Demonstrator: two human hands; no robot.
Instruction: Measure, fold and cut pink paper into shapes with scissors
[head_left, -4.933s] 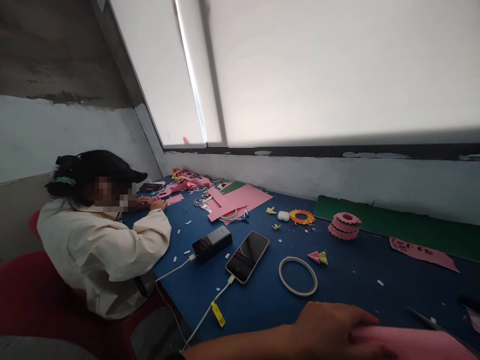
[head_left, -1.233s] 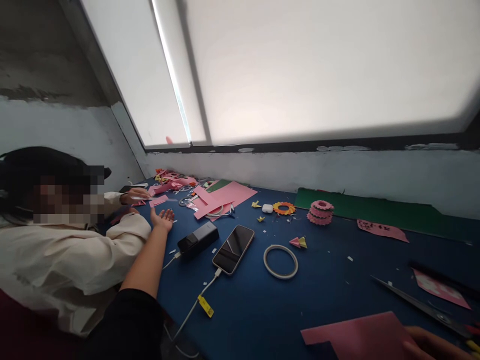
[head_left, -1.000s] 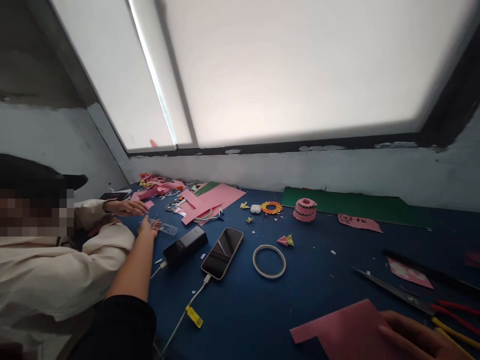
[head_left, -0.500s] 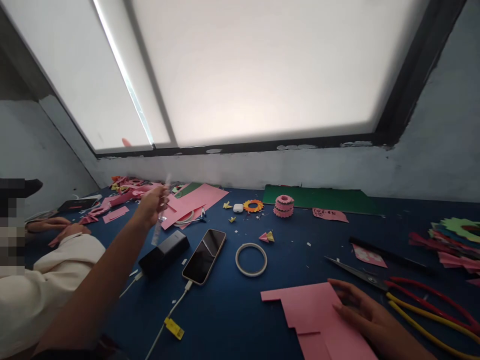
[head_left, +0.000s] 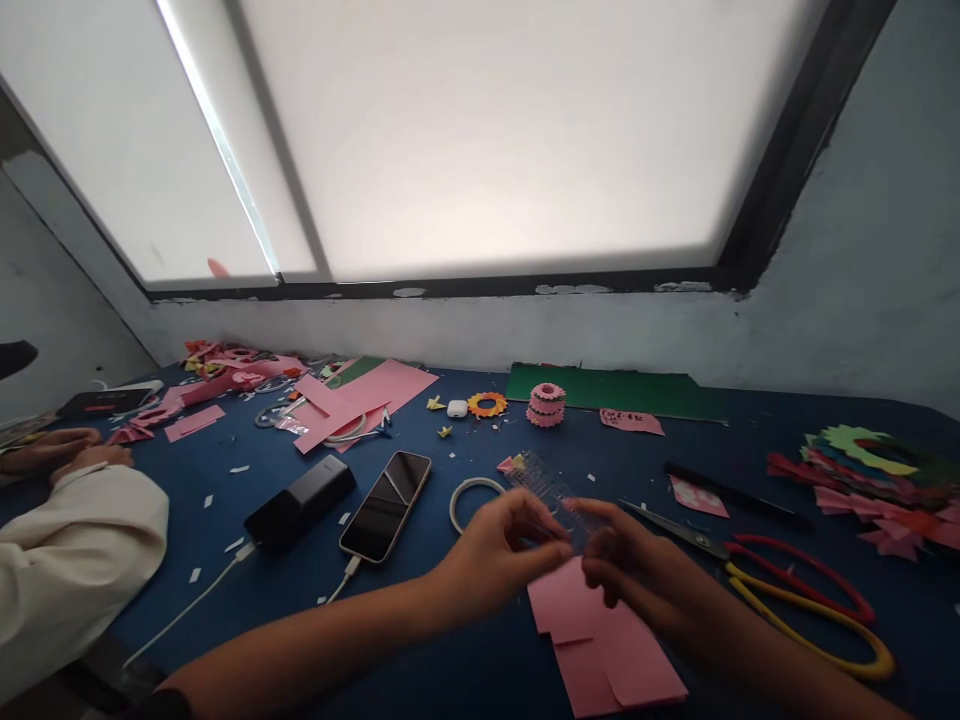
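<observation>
Observed transparent gridded ruler (head_left: 541, 480), held aslant, right of centre; pink paper pieces (head_left: 634, 655), overlapping, flat, near side.

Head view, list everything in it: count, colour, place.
clear ruler: 1, transparent, centre
cut sheets: several, pink, front centre
scissors: 1, red-yellow, right
stick: 1, black, behind scissors
paper pile: 1, multicoloured, right
phone: 1, black, centre left
power bank: 1, black, left
cables: 2, white, left
tape ring: 1, white, beside phone
earbud case: 1, white, behind tape ring
toothed ring: 1, orange, beside case
board: 1, green, back centre
ring stack: 1, pink, before board
papers: many, mostly pink, back left
table: 1, blue, beneath
blind: 1, white, top
other person's sleeve: 1, cream, far left
left hand, right hand: 2, bare, at ruler
</observation>
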